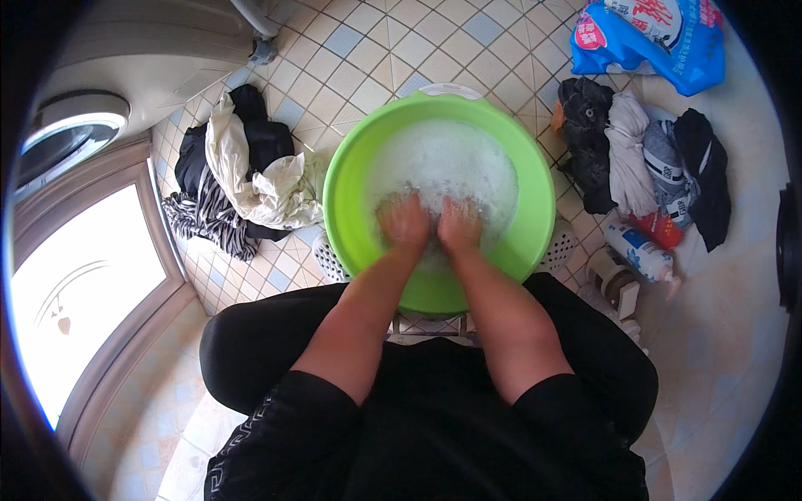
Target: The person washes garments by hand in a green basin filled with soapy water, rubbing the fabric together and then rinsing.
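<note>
A round green plastic basin (348,181) stands on the floor between my knees. White suds (442,150) cover the water in it. My left hand (404,220) is partly sunk in the foam, left of the basin's middle. Close beside it, my right hand (460,220) dips into the same suds. Foam hides the fingertips of both hands, so I cannot tell whether they hold anything under the water. A pale handle (450,91) sits on the far rim.
Left of the basin lies a pile of black, striped and cream clothes (250,175). At right, rolled garments (630,150) lie near a blue detergent bag (664,47), a pump bottle (639,250) and a brown-and-white container (611,278). A front-loading washing machine (150,44) stands upper left, above a framed door (94,275).
</note>
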### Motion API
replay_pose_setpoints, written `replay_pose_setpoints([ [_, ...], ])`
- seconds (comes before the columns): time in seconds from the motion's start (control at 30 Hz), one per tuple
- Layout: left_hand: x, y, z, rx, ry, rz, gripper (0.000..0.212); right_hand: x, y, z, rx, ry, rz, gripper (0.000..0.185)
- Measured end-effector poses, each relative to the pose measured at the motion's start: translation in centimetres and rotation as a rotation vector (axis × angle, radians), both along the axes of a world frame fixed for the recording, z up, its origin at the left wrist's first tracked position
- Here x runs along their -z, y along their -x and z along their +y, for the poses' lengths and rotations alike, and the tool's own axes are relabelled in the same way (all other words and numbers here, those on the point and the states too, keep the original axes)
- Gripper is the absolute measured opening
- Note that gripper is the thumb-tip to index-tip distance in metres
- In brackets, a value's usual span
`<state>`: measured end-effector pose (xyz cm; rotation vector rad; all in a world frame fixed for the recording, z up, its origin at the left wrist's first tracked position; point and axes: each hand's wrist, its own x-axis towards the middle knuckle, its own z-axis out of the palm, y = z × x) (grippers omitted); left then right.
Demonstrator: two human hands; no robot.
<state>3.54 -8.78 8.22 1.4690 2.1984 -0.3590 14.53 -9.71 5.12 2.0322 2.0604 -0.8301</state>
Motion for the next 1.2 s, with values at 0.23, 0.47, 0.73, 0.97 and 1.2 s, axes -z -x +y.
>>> replay_pose_setpoints([
  [0.23,-0.1,0.5,4.8,0.016,0.309,-0.036,0.026,-1.9,-1.2,5.7,0.010,0.346,0.065,0.034],
  [0.47,-1.5,0.8,5.9,-0.064,0.082,-0.182,0.036,-3.4,-3.2,8.7,0.466,0.162,0.150,0.035],
  [0.73,-6.9,2.2,3.9,-0.354,-0.064,-0.345,0.038,-9.2,1.1,-0.3,0.222,-0.352,0.436,0.031],
  [0.97,-2.2,3.8,-1.3,-0.090,0.006,-0.318,0.056,-8.5,0.6,-3.8,0.043,-0.243,0.366,0.030],
  [1.2,-3.6,-1.2,-3.9,0.059,-0.054,-0.141,0.059,-2.9,-0.8,-4.8,0.164,-0.152,0.100,0.036],
])
